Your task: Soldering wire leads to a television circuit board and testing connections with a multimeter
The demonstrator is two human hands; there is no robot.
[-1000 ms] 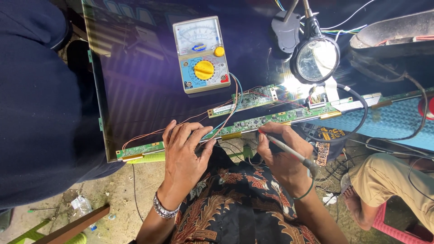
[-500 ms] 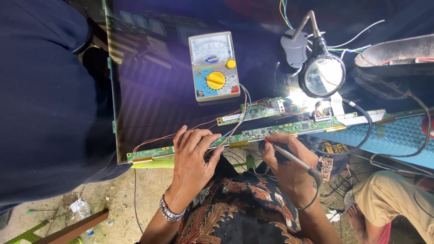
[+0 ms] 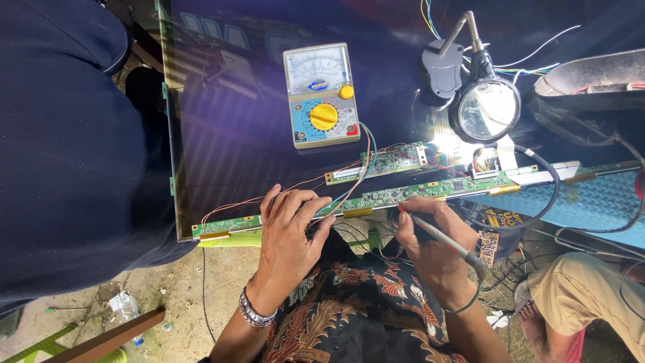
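Observation:
A long green circuit strip runs along the near edge of a dark display panel. My left hand lies flat on the strip's left part, fingers together, pressing down near thin wires. My right hand grips a thin grey probe like a pen, its red tip touching the strip near a gold connector. An analog meter with a yellow dial lies on the panel above my hands. A smaller green board sits just behind the strip.
A round magnifier lamp on an arm shines at the right. A person in dark blue stands at the left. Another person's knee in tan trousers is at lower right. A blue mat and black cables lie right.
The view has shifted, so the panel and meter sit further right and lower in frame. My hands stay on the strip in the same hold, probe still in the right.

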